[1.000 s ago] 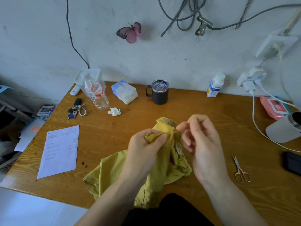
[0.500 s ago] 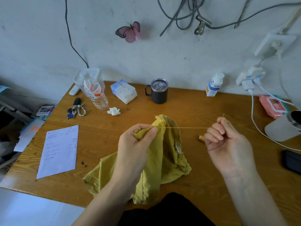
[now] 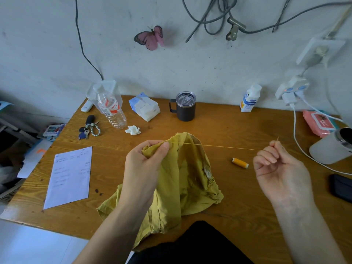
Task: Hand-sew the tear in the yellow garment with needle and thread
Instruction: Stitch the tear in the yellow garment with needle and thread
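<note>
The left hand (image 3: 144, 164) has its fingers (image 3: 162, 149) curled round a raised fold of the yellow garment (image 3: 190, 178), with the thumb pinching the cloth at its top edge. The rest of the garment hangs from those fingers and lies crumpled on the worktop (image 3: 219, 128) beneath them, toward the person. From the pinched fold a yellow thread (image 3: 215, 146) runs taut across to the right hand (image 3: 280, 168), held well out to the side. Its fingers (image 3: 266, 157) are curled in, thumb and forefinger nipping the needle (image 3: 278, 139); only a thin tip pokes up just above them. An orange-yellow spool (image 3: 240, 163) lies on the worktop just beside the right fingers, below the thread. A dark lidded mug (image 3: 185, 107) stands beyond the left fingers, near the wall. A sheet of paper (image 3: 70, 176) lies well out to their left.
</note>
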Tool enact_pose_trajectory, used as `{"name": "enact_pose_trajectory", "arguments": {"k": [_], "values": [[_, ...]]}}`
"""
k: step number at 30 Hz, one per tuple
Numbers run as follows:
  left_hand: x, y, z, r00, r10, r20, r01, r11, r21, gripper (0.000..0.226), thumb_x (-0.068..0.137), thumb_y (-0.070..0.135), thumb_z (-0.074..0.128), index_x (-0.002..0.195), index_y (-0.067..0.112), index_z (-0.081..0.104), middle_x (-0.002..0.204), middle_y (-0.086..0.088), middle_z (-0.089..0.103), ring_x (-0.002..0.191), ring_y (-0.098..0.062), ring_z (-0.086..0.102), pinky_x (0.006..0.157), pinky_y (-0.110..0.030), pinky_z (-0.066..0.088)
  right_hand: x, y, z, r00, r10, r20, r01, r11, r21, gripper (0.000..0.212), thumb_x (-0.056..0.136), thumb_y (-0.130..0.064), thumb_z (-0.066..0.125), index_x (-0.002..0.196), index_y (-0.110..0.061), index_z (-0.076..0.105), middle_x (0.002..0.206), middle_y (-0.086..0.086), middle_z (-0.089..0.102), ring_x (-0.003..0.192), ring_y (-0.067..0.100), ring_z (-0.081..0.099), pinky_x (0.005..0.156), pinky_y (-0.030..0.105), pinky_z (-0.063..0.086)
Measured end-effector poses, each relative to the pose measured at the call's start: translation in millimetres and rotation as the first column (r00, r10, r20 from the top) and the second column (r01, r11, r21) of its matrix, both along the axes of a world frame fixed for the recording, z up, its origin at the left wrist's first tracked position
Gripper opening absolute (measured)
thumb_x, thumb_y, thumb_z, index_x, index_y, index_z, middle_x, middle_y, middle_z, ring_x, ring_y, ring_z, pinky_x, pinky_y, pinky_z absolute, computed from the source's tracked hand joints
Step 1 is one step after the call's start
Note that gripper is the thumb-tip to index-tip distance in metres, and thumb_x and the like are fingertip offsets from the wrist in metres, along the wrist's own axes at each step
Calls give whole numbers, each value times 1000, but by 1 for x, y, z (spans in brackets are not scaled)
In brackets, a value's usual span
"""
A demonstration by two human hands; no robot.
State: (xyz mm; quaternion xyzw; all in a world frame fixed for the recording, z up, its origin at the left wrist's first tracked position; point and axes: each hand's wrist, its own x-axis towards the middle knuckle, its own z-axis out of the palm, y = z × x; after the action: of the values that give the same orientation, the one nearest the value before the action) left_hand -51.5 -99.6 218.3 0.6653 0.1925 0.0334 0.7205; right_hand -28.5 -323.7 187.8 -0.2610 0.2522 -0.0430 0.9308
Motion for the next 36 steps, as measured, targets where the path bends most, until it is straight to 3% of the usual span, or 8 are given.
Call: {"name": "enact_pose_trajectory", "arguments": {"k": [22,26,29,32,34,36], "values": [[-1,5,9,1000,19,-25,-19,1000,-9,23,85,17,65,67,27,76,71,1,75,66,-10,71,53,-17,53,5,-16,-9,993,-93,-79,98,993,71,19,97,-17,42,83,-14,55,56,-7,43,45,3,41,43,13,38],[-5,4,12,1000,-16,-23,15,999,-38,21,86,12,63,70,19,75,70,-2,74,64,-11,71,53,-17,53,3,-7,-5,998,-27,-61,28,999,17,20,96,-14,42,80,-12,53,58,-5,41,46,5,39,42,15,37],[-8,0,15,998,-57,-10,57,998,-37,14,87,12,62,80,14,73,70,-3,74,61,-10,70,51,-15,52,-2,7,0,994,94,48,-87,986,-141,21,95,-11,41,78,-12,53,57,-5,41,48,7,38,43,17,38],[-10,-4,17,995,-98,-1,97,995,-36,14,86,14,61,78,15,73,70,-3,74,62,-10,71,51,-15,52,-10,27,10,932,295,209,-162,858,-487,16,90,-11,47,77,-12,55,54,-5,43,48,9,40,45,19,39],[-11,-6,17,993,-118,6,118,993,-30,17,86,14,62,74,16,74,71,-4,75,63,-13,71,52,-16,52,-16,40,17,866,430,256,-89,636,-766,11,90,-12,51,80,-11,56,54,-6,45,49,11,44,48,21,41],[-12,-7,16,990,-140,10,141,990,-7,17,86,15,63,74,15,75,73,-6,75,67,-16,72,55,-19,55,-19,52,22,797,548,256,60,350,-935,11,91,-15,51,84,-13,59,56,-4,50,51,11,50,52,23,44]]}}
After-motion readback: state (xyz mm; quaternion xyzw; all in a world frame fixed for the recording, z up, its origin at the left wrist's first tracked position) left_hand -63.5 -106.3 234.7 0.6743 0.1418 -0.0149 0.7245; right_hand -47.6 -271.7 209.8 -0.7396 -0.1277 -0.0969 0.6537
